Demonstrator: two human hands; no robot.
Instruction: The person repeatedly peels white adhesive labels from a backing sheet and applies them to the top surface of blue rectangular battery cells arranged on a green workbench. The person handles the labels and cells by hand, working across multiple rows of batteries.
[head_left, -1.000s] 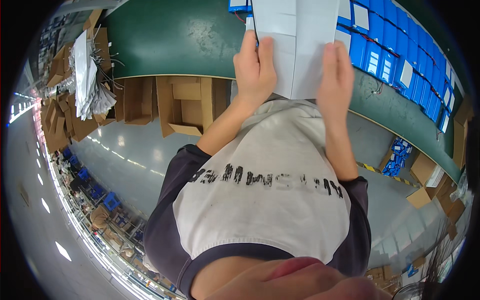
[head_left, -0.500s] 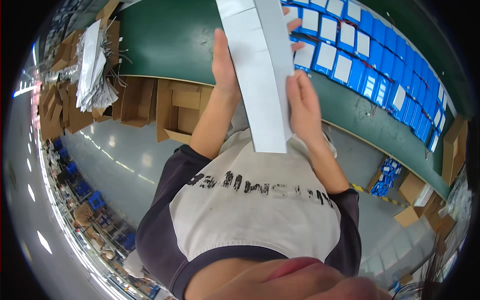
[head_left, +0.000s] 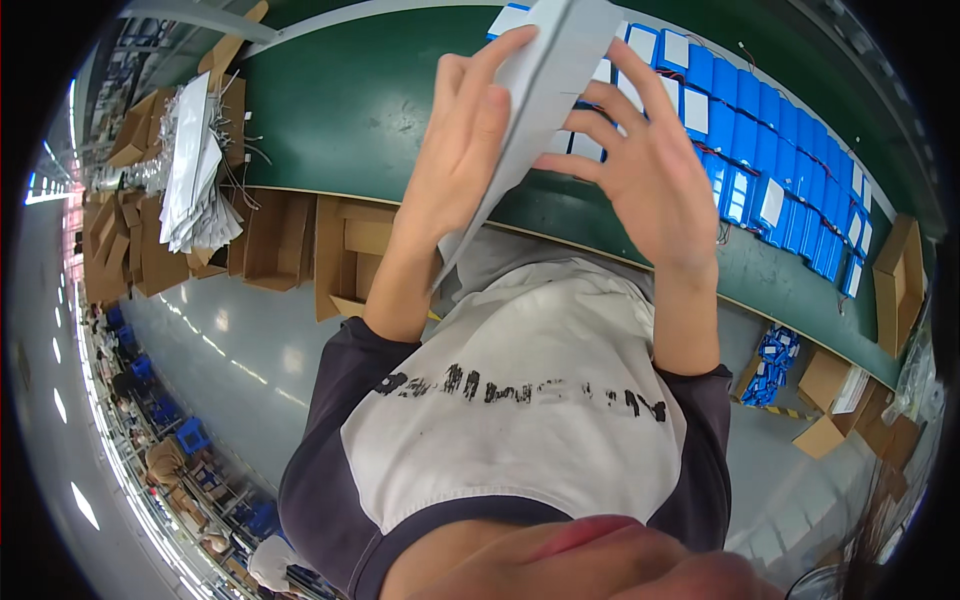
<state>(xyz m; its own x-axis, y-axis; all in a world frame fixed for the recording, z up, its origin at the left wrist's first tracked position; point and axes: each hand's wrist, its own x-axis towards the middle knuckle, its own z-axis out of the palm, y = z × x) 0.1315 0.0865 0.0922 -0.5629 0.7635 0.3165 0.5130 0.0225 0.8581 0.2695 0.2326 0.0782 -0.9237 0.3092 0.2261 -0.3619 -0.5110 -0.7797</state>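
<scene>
A long, folded white sheet [head_left: 565,85] is held up in front of me, tilted, its lower end tapering down toward my left forearm. My left hand [head_left: 465,140] grips its left side, the fingers on its face near the fold. On the other side, my right hand [head_left: 655,180] has its fingers spread and bent, with the tips against the sheet's right edge; part of their contact is hidden. Behind the sheet, rows of blue wrapped battery packs [head_left: 740,130] with red and black wires lie on the green table [head_left: 340,110]. Some packs carry white rectangles on top.
A stack of white sheets [head_left: 193,170] lies at the table's left end, beside loose wires. Open cardboard boxes [head_left: 277,240] stand below the near edge. At the right are another cardboard box [head_left: 900,270] and a floor box of blue packs [head_left: 770,365].
The sheet has turned from facing me to nearly edge-on, leaning to the right. My left hand has moved up along it, and my right hand has shifted right with its fingers spread.
</scene>
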